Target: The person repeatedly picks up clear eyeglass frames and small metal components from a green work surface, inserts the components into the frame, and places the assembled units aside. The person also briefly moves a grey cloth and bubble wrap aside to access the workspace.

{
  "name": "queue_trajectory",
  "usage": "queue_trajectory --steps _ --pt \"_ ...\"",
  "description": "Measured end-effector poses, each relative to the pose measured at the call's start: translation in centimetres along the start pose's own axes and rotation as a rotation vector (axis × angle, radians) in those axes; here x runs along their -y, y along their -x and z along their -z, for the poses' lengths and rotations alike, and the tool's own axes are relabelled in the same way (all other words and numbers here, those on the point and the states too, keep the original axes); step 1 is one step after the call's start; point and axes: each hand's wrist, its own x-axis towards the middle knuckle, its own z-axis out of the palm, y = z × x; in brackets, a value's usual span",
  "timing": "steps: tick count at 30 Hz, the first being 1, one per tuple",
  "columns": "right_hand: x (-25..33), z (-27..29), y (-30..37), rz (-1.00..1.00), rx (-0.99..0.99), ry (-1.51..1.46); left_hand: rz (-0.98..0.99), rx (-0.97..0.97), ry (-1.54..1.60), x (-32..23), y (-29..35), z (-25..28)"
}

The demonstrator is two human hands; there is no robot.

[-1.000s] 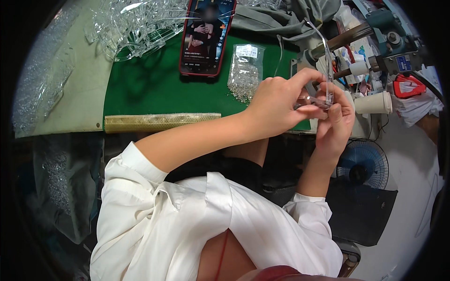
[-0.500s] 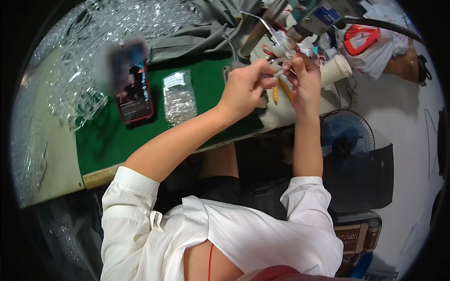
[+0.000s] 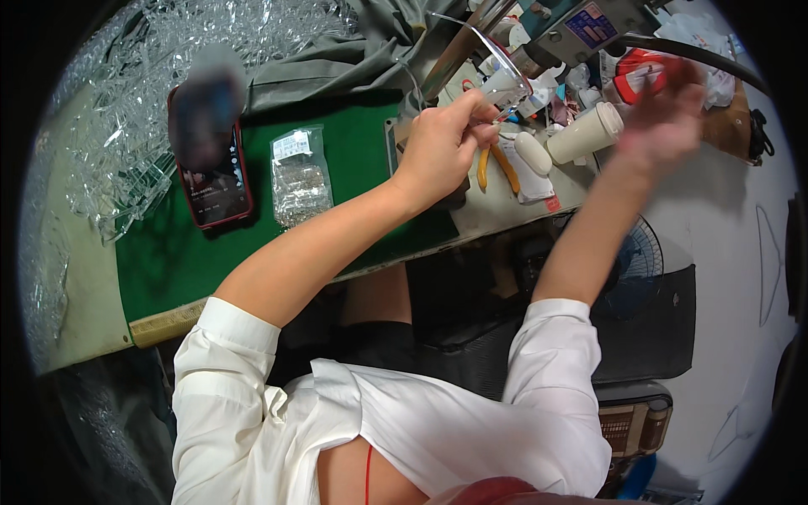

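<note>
My left hand (image 3: pixel 444 145) is closed in a pinch on a clear plastic eyeglass frame (image 3: pixel 510 71), whose thin temple reaches up and to the left. Over the far right of the workbench, my right hand (image 3: pixel 665 118) is smeared by motion. It is in front of a red and white plastic bag (image 3: pixel 637 76), and whether its fingers hold anything cannot be made out. Just below the eyeglass frame lie yellow-handled pliers (image 3: pixel 500 168) and a white oval case (image 3: pixel 533 154). A cream cylindrical cup (image 3: pixel 587 133) is on its side between my hands.
A green mat (image 3: pixel 252 261) covers the bench, bearing a zip bag of small metal parts (image 3: pixel 301 181) and a phone (image 3: pixel 210 160). Clear eyeglass frames (image 3: pixel 126 109) are heaped at far left. A metal machine (image 3: pixel 581 34) overhangs the back; a fan (image 3: pixel 635 261) stands below right.
My right hand has left the eyeglass frame and swung right, past the cream cup. My left hand keeps hold of the frame in nearly the same place. The view has shifted slightly.
</note>
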Motion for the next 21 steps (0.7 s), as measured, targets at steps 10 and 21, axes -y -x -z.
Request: queue_trajectory --steps 10,21 --pt "0.2 -1.8 4.6 0.406 0.101 -0.048 0.060 0.015 0.061 -0.2 -0.1 -0.4" --pt "-2.2 -2.5 15.2 -0.115 0.346 0.352 -0.002 0.252 -0.051 -8.0 6.3 8.8"
